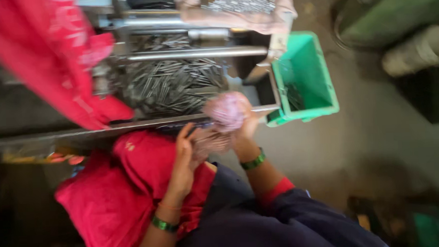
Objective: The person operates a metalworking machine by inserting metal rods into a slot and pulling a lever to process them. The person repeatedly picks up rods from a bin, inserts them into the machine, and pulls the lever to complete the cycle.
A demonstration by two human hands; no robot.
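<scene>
The view is blurred by motion. My left hand (185, 157) and my right hand (244, 130) meet in front of me, both closed around a pinkish bundle (226, 111) of cloth or wrapped thin metal pins; which one, I cannot tell. A green bangle sits on each wrist. Just beyond my hands is a metal tray (145, 124) heaped with several thin grey metal rods (173, 86).
A green plastic crate (321, 74) with a few rods inside stands to the right of the tray. Red cloth (109, 202) lies on my lap and more hangs at the upper left (43, 52). Another tray of rods (244, 1) sits at the top. Green machinery (397, 7) is at the upper right.
</scene>
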